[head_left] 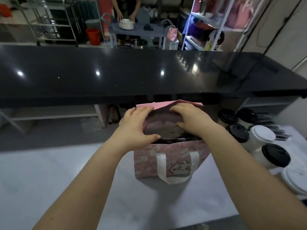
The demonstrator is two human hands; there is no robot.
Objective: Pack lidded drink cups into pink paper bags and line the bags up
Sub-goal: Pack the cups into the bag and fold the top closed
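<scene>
White tabletop (49, 171) lies under both forearms, with a glossy black counter (116, 77) beyond. The left hand (134, 128) grasps the left end of the pink bag (146, 163) at its open top, thumb hooked on the near edge. The right hand (187, 118) clasps the far rim, fingers curled over it. The bag stands upright between and below the hands, its white handle (161, 165) hanging down the near face. Dark shapes show in its mouth, too blurred to tell. Just right of the right hand stand lidded cups (275, 157), mostly black-topped. Far beyond, another person touches stacked plates (126, 24).
</scene>
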